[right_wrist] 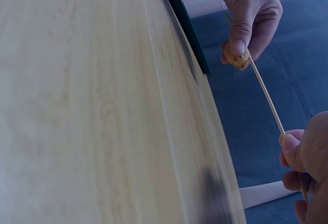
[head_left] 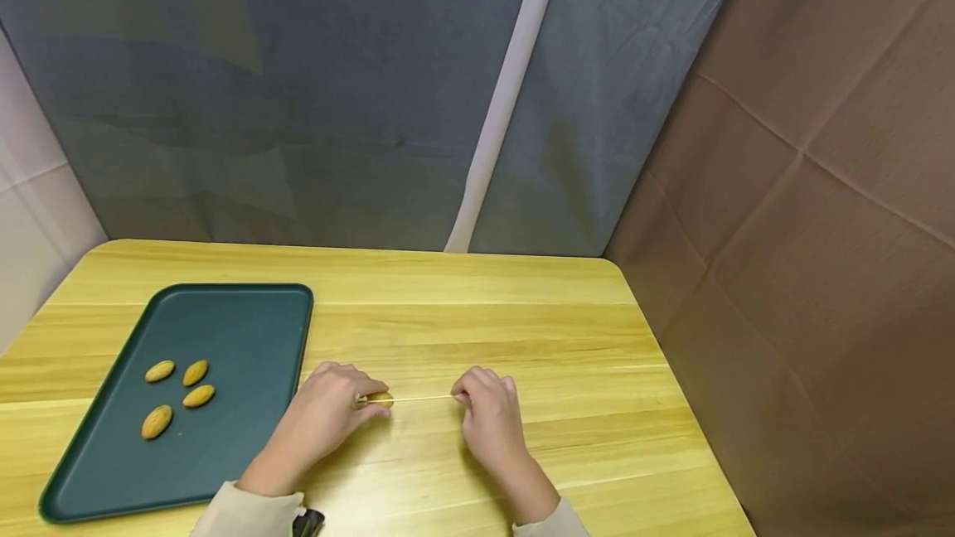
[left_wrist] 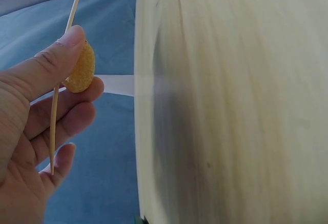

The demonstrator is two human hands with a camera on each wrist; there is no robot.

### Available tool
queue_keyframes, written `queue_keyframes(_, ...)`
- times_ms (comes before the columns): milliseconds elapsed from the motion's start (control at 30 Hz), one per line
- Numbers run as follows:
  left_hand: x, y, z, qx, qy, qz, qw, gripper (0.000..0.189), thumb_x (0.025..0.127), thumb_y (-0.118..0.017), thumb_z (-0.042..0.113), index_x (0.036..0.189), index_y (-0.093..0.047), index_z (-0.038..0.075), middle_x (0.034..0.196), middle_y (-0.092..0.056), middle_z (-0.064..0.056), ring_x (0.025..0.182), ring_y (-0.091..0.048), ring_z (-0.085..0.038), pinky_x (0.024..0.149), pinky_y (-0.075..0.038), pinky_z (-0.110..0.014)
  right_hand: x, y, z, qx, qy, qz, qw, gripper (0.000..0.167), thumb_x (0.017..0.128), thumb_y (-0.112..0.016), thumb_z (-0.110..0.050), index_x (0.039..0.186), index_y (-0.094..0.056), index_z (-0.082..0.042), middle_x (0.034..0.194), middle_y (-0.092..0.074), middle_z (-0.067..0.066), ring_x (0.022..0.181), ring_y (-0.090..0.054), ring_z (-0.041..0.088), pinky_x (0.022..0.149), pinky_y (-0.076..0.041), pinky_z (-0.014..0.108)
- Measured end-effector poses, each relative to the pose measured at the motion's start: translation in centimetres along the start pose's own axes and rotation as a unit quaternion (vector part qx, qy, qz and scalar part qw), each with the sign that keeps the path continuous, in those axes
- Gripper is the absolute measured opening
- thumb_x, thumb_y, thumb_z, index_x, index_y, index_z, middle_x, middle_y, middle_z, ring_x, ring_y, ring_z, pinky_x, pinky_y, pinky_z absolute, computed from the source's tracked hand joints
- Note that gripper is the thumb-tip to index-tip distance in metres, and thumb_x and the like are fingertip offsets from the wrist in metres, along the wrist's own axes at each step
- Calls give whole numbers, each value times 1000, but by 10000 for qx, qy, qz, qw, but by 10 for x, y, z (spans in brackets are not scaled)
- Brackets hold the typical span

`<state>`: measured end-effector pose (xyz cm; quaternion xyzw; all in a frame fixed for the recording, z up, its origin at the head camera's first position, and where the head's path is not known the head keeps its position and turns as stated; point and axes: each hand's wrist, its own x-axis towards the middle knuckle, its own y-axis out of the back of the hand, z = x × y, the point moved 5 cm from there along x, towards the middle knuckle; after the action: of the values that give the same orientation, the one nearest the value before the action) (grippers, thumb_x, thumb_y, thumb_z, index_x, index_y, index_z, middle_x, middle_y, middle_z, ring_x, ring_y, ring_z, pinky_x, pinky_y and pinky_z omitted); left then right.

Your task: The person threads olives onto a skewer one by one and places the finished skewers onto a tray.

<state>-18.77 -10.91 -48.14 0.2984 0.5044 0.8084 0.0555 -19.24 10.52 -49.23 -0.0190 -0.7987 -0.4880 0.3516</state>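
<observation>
My left hand pinches an oval, almond-shaped yellow-brown piece between thumb and fingers. A thin wooden skewer runs across from that piece to my right hand, which grips it between thumb and fingers. In the left wrist view the skewer passes behind the thumb and its end comes out lower, in front of the curled fingers. Whether it goes through the piece or lies along it, I cannot tell. Both hands are above the wooden table.
A dark green tray lies to the left of my left hand. Several similar oval pieces rest on it, spread apart. Grey-blue cloth hangs behind the table, brown cloth along the right side.
</observation>
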Motion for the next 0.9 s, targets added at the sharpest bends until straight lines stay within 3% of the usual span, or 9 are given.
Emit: queue_keyframes(900,5,-1,7,16,-60,89,9999,25,71,-93,30,90,-82,17,83,-76,7,77,-70,-11,79,-53,-38,0,2,-1,-33,-11,161,9999,25,75,-84,-3,79,-64,-17,79,-65,-11,74,-61,7,67,-32,22)
